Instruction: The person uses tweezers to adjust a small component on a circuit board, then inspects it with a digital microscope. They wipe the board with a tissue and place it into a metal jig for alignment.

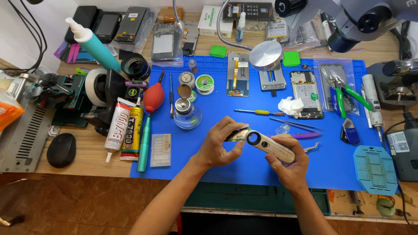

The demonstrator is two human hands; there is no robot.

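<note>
My left hand [220, 146] pinches a small green circuit board [237, 135] between thumb and fingers above the blue work mat [244, 174]. My right hand [289, 163] grips the cream handle of a hand-held magnifier [267, 145], its round black-rimmed lens sitting right beside the board. Both hands meet near the mat's front centre. An opened phone body [306, 93] lies further back on the mat with a crumpled white tissue [290, 105] beside it.
A glass liquid dispenser [187, 114], red air blower [153, 97], glue tubes [126, 128], a screen part [237, 74], round metal disc [265, 55], tweezers [296, 125], green-handled pliers [344, 95] and a teal tray [375, 169] lie around. A microscope head [348, 21] hangs at back right.
</note>
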